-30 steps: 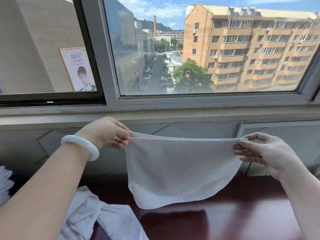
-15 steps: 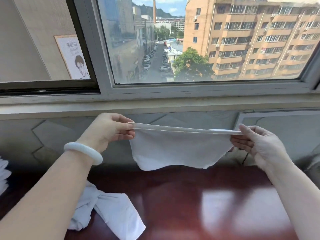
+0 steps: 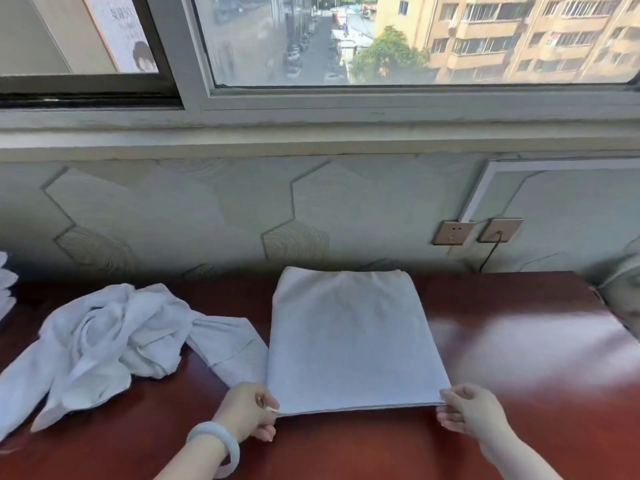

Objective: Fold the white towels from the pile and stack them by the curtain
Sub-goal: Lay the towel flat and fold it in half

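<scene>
A white towel lies flat, folded in half, on the dark red table in the middle of the head view. My left hand, with a pale bangle on the wrist, pinches the towel's near left corner. My right hand pinches its near right corner. A crumpled pile of white towels lies on the table to the left, one end touching the flat towel's left edge. At the far left edge, stacked white cloth shows in part.
Behind the table runs a tiled wall under a window sill. Two wall sockets sit at the back right, a black cable hanging from one. A grey object lies at the table's right end.
The towel hung stretched between my hands in the air before the wall. Now it lies flat on the table, and both hands have come down and toward me, still on its corners.
</scene>
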Available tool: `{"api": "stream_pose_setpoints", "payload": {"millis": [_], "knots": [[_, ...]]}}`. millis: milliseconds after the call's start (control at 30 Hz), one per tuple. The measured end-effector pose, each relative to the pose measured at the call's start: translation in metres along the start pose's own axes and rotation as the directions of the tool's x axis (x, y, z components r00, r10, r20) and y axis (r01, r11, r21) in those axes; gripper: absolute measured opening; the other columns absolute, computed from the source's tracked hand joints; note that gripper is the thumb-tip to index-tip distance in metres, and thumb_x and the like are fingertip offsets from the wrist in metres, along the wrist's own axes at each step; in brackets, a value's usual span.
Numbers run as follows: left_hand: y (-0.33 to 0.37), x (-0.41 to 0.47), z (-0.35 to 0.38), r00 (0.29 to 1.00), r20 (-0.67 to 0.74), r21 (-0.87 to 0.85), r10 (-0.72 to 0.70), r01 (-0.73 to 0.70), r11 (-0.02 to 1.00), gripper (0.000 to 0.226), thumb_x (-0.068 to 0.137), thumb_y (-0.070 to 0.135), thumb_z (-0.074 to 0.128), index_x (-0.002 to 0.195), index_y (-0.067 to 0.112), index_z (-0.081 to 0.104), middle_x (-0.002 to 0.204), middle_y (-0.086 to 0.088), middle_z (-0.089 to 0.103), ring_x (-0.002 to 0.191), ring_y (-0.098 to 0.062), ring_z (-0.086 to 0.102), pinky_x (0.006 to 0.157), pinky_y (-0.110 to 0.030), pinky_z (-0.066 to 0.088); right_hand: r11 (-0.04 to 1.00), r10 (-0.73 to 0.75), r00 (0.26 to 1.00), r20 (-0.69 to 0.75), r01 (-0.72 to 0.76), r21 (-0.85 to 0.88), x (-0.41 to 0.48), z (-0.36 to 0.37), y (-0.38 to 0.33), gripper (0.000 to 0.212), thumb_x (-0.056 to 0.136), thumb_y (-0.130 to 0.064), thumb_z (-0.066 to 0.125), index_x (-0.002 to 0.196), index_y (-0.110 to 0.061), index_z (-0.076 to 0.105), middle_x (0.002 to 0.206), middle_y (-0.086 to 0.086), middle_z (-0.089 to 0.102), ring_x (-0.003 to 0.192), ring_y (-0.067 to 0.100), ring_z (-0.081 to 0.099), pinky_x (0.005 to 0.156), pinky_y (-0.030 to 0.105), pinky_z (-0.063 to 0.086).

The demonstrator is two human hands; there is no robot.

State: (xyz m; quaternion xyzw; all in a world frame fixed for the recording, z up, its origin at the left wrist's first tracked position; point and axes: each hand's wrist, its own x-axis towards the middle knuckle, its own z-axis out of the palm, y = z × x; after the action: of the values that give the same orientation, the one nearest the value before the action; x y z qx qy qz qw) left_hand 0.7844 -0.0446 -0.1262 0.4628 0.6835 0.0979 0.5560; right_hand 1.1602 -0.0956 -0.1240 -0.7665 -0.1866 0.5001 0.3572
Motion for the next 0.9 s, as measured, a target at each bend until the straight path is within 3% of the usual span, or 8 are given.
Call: {"api": "stream_pose_setpoints", "payload": {"millis": [167,233,333,433,533,633,767,900], "knots": [[-0.003,-0.001,-0.005,0.998,0.043,0.014,0.052,-0.053,0.998,0.019,0.08,-0.007,0.068,0.095,0.003,0.068,0.066,-0.011,0.062,0.058,-0.024,0.068,0.062,-0.034,0.059,0.982,0.011,0.999,-0.042,-0.018,-0.186,-0.003,-0.002,0.011,0.01,0.09,-0.004,0.062,0.087,0.004,0.057,0.058,0.026,0.063,0.042,0.026,0.057,0.044,0.029,0.049],[0.003,0.002,-0.009,0.986,-0.075,0.074,0.148,-0.143,0.987,0.029,0.084,-0.001,0.065,0.108,0.014,0.065,0.078,-0.005,0.062,0.062,-0.015,0.065,0.066,-0.027,0.056,0.917,-0.066,0.995,-0.073,0.031,-0.397,-0.003,0.001,0.008,0.015,0.092,-0.017,0.06,0.082,-0.005,0.06,0.055,0.019,0.065,0.043,0.026,0.056,0.046,0.028,0.047],[0.007,0.01,-0.016,0.903,-0.241,0.326,0.356,-0.27,0.906,0.045,0.09,0.006,0.054,0.134,0.017,0.049,0.123,-0.001,0.052,0.117,-0.018,0.054,0.101,-0.027,0.041,0.692,-0.388,0.92,-0.058,0.248,-0.678,-0.004,0.017,-0.004,0.02,0.091,-0.023,0.059,0.071,-0.028,0.06,0.062,-0.001,0.063,0.064,0.025,0.061,0.061,0.035,0.047],[0.005,0.023,-0.015,0.887,-0.086,0.621,0.454,-0.309,0.72,0.053,0.1,0.014,0.039,0.151,0.01,0.024,0.159,-0.007,0.022,0.148,-0.018,0.016,0.117,-0.023,0.006,0.601,-0.536,0.832,0.141,0.493,-0.629,-0.005,0.048,-0.006,0.026,0.091,-0.01,0.059,0.087,-0.035,0.065,0.095,-0.01,0.068,0.092,0.014,0.06,0.081,0.03,0.046],[-0.003,0.037,-0.01,0.925,0.012,0.775,0.379,-0.248,0.582,0.057,0.103,0.03,0.018,0.155,0.011,0.004,0.163,-0.006,0.002,0.151,-0.018,0.001,0.122,-0.029,0.0,0.352,-0.555,0.719,0.418,0.658,-0.665,0.005,0.077,0.003,0.038,0.093,-0.012,0.057,0.128,-0.028,0.059,0.143,-0.011,0.047,0.136,0.014,0.036,0.11,0.023,0.024],[-0.014,0.045,-0.005,0.949,0.009,0.823,0.315,-0.186,0.537,0.067,0.102,0.045,0.014,0.154,0.009,-0.005,0.162,-0.003,-0.011,0.15,-0.02,-0.008,0.122,-0.033,-0.004,0.12,-0.445,0.702,0.556,0.662,-0.74,0.01,0.098,0.011,0.059,0.098,-0.032,0.046,0.151,-0.037,0.02,0.158,-0.013,-0.004,0.149,0.016,-0.005,0.117,0.03,-0.006],[-0.031,0.058,-0.028,0.939,-0.163,0.821,0.304,-0.042,0.569,0.069,0.103,0.048,0.02,0.154,0.01,-0.007,0.162,-0.006,-0.015,0.149,-0.021,-0.015,0.121,-0.035,-0.007,0.066,-0.369,0.725,0.582,0.645,-0.762,0.011,0.106,0.025,0.065,0.083,-0.057,0.01,0.142,-0.047,-0.015,0.151,-0.012,-0.03,0.142,0.012,-0.029,0.114,0.035,-0.022],[-0.041,0.077,-0.076,0.928,-0.333,0.807,0.165,0.19,0.559,0.073,0.101,0.05,0.027,0.154,0.01,-0.004,0.163,-0.011,-0.003,0.15,-0.026,-0.004,0.122,-0.038,0.002,0.039,-0.362,0.712,0.602,0.656,-0.754,0.014,0.098,0.027,0.062,0.09,-0.057,0.022,0.147,-0.049,-0.001,0.156,-0.013,-0.022,0.145,0.01,-0.023,0.116,0.034,-0.016]]}}
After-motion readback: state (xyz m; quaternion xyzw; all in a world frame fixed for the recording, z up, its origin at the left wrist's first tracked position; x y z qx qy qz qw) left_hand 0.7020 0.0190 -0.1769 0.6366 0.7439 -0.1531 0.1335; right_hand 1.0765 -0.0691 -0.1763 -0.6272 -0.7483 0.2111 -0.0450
